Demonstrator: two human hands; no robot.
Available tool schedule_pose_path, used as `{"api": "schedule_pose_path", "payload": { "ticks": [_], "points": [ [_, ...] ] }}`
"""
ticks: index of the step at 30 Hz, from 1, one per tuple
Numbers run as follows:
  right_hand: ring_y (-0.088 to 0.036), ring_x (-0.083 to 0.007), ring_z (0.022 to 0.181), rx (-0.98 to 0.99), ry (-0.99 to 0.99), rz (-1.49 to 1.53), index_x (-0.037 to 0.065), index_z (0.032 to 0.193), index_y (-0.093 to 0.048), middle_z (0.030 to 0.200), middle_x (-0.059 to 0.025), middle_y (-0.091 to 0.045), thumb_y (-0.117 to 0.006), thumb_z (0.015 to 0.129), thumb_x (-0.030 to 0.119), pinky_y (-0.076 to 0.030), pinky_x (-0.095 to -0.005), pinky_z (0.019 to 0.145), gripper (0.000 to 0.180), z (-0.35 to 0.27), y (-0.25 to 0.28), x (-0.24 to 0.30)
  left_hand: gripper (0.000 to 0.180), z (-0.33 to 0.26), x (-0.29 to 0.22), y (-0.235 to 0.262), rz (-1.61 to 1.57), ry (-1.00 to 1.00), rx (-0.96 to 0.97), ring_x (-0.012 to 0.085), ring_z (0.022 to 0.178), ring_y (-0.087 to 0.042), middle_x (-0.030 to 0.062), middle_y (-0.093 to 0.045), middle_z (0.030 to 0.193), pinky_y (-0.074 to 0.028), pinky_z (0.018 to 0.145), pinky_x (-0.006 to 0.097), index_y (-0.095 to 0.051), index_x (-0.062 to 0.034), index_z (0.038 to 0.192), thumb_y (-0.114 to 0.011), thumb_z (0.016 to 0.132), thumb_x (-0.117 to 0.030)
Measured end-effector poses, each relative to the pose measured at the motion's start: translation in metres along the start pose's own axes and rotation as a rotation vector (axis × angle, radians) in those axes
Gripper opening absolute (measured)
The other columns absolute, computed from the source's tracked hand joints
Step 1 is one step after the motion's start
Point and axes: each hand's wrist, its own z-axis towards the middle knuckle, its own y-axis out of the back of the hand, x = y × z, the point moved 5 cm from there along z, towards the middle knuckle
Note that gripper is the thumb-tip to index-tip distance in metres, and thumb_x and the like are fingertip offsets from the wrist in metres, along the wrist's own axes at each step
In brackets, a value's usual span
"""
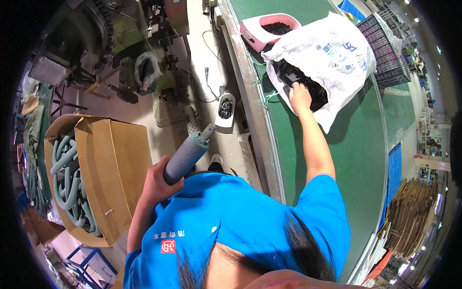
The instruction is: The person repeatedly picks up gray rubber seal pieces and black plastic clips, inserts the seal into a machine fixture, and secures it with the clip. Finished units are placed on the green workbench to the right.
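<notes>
My left hand (pixel 161 180) is wrapped around a grey foam-covered tube (pixel 186 156), held in front of my body. A bare metal end with a hole sticks out of its ragged foam tip. At the mouth of a white woven sack (pixel 332 53), my right hand (pixel 301 98) reaches in with its fingers curled together. Dark pieces (pixel 289 72) lie inside the opening, glossy and black; their kind cannot be made out. Whatever the right fingers pinch is hidden. The sack lies on its side on a green-topped bench (pixel 298 159).
A pink container (pixel 250 29) of small black parts stands beyond the sack, beside a black crate (pixel 385 53). On the left, a cardboard box (pixel 115 168) holds several grey-green foam tubes (pixel 70 185). A white scoop-like container (pixel 226 115) sits below the bench edge. Machinery (pixel 134 62) stands at far left.
</notes>
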Motion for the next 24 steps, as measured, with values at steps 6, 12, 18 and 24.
{"api": "schedule_pose_path", "payload": {
  "ticks": [6, 12, 18, 24],
  "points": [
    [-0.062, -0.0343, 0.097, 0.438, -0.300, 0.223, 0.002, 0.094, -0.061, 0.097, -0.0200, -0.065, -0.069, 0.076, 0.036, -0.049, -0.0427, 0.083, 0.039, 0.018, -0.016, -0.006, 0.050, 0.000, -0.003, 0.008, 0.018, -0.013, -0.009, 0.0235, 0.079, -0.064, 0.0165, -0.063, 0.087, -0.049, 0.074, 0.034, -0.055, -0.0010, 0.106, -0.074, 0.065, -0.022],
    [-0.056, -0.0105, 0.059, 0.381, -0.115, 1.277, 0.008, 0.088, -0.059, 0.072, -0.0041, -0.060, -0.065, 0.085, 0.032, -0.043, -0.0251, 0.053, 0.025, 0.000, 0.108, 0.119, 0.054, 0.003, 0.001, 0.015, 0.009, -0.083, -0.087, 0.0293, 0.086, -0.067, 0.0162, -0.066, 0.093, -0.052, 0.076, 0.036, -0.055, -0.0060, 0.113, -0.077, 0.069, -0.027],
    [-0.059, -0.0102, 0.054, 0.858, -0.126, 2.072, 0.006, 0.097, -0.057, 0.068, -0.0073, -0.063, -0.057, 0.093, 0.028, -0.042, -0.0183, 0.046, 0.023, -0.075, 0.188, 0.229, 0.053, 0.005, -0.002, 0.019, 0.023, -0.188, -0.150, 0.0241, 0.083, -0.067, 0.0163, -0.066, 0.091, -0.052, 0.075, 0.034, -0.058, -0.0014, 0.111, -0.079, 0.066, -0.019],
    [-0.059, -0.0124, 0.054, 0.970, -0.204, 2.146, 0.005, 0.096, -0.057, 0.067, -0.0078, -0.063, -0.057, 0.092, 0.027, -0.043, -0.0207, 0.047, 0.023, -0.084, 0.192, 0.247, 0.047, -0.003, 0.007, 0.032, 0.095, -0.288, -0.144, 0.0290, 0.075, -0.067, 0.0134, -0.067, 0.086, -0.053, 0.067, 0.035, -0.061, -0.0068, 0.107, -0.078, 0.064, -0.016]
  ]
}}
